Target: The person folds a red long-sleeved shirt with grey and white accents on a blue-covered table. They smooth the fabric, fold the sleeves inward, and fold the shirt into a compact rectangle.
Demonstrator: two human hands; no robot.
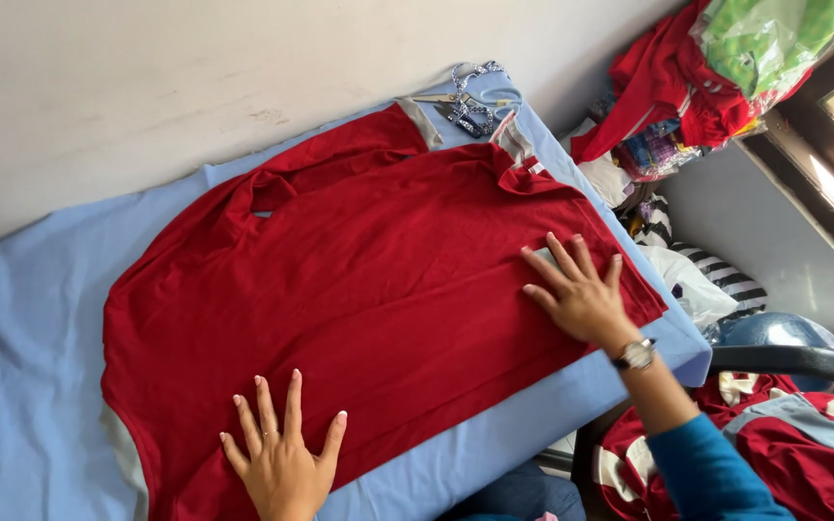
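A red shirt (pixel 359 289) with grey cuffs lies spread flat on a table covered in light blue cloth (pixel 31 357). My left hand (pixel 282 458) rests palm down on the shirt's near edge, fingers spread. Flat on the shirt's right part, near its sleeve, lies my right hand (pixel 581 294), also with fingers spread. A watch (pixel 637 354) sits on that wrist above a blue sleeve. Neither hand grips anything.
Scissors and a chain (pixel 465 101) lie at the table's far corner. A pile of red and green clothes in plastic (pixel 716 77) stands at the right. Red and white garments (pixel 803 444) lie low right beside a dark chair arm (pixel 793 362). A white wall runs behind.
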